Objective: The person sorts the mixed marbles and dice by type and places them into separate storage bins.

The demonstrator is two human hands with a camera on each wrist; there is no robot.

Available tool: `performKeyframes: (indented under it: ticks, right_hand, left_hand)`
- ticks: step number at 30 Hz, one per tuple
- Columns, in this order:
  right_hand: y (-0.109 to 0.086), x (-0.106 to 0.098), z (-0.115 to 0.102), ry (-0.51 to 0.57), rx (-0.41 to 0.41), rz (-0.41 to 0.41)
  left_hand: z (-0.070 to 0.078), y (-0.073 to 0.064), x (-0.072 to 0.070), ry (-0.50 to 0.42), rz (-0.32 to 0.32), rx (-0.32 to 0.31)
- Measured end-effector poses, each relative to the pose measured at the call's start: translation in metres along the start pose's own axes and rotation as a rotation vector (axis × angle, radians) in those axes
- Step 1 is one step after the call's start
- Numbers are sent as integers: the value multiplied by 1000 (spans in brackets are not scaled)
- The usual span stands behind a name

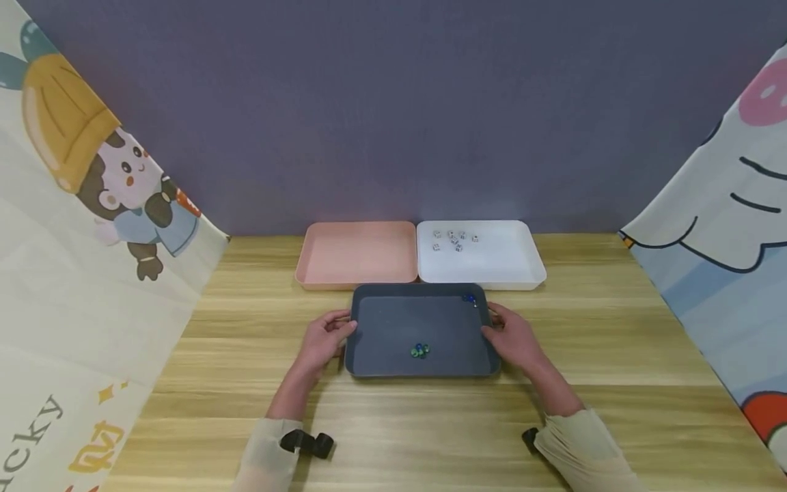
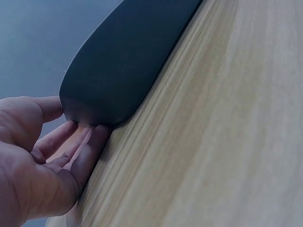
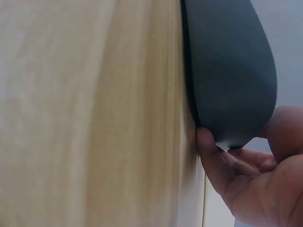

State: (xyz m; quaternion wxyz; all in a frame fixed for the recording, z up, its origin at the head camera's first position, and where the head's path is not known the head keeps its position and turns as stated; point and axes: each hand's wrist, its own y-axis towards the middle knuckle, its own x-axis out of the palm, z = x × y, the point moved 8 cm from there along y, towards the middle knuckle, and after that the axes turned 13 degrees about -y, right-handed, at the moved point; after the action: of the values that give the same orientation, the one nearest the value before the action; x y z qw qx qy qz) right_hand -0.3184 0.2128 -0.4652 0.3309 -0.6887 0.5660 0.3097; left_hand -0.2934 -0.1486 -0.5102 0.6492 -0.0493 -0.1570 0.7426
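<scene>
A dark grey rectangular tray [image 1: 393, 318] is held between both hands at the middle of the table. My left hand [image 1: 322, 343] grips its left short side, thumb over the rim and fingertips low against the outer wall in the left wrist view. On the opposite side my right hand [image 1: 515, 342] holds the tray the same way; in the right wrist view a fingertip sits at the tray's bottom edge, close to the tabletop. Inside lie green and blue marbles [image 1: 421, 351] clustered near the front wall, and a few dark blue marbles [image 1: 470, 299] in the back right corner.
Behind the dark tray, a pink tray [image 1: 359, 253] and a white tray [image 1: 504, 256] stand side by side. Several white dice [image 1: 454, 240] lie in the white one. The wood-grain table [image 1: 246, 342] ends at a purple-grey backdrop [image 1: 393, 123], with printed cloths on both sides.
</scene>
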Motion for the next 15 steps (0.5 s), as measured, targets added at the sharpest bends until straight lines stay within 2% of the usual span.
performKeyframes:
  ticks: [5,8,12,15]
  right_hand:
    - [-1,0,3,-10,18,18]
    - [-1,-1,4,-8,22,28]
    - [-1,0,4,-2,20,21]
    - [-2,1,6,6,25,3]
  left_hand:
    - [1,2,2,31,-30,10]
    - [12,2,5,136,-60,65]
    - [50,-6,17,362,-87,235]
    - [82,-15,46,532,-157,345]
